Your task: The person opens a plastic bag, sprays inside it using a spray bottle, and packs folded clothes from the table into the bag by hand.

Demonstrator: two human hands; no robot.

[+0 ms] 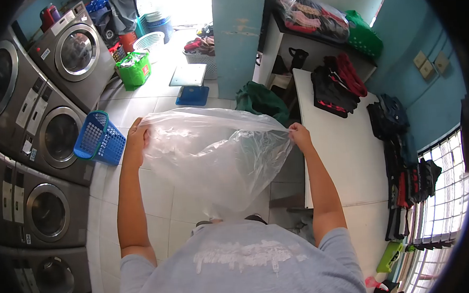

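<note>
A large clear plastic bag point(208, 153) is stretched wide in front of my body, hanging down towards the floor. My left hand point(138, 136) is closed on its upper left edge. On the other side my right hand point(298, 135) pinches the upper right corner. The bag looks puffed and wrinkled, and I see nothing inside it. Behind its top right edge lies a dark green cloth point(264, 100). A blue plastic basket point(107, 145) stands on the floor just left of my left hand.
Stacked front-load machines point(59, 137) line the left. A white table point(341, 157) runs along the right, with folded dark clothes point(335, 91) on it. Ahead are a platform scale point(188, 77), a green bag point(135, 69), a laundry basket point(201, 60) and a blue pillar point(239, 40).
</note>
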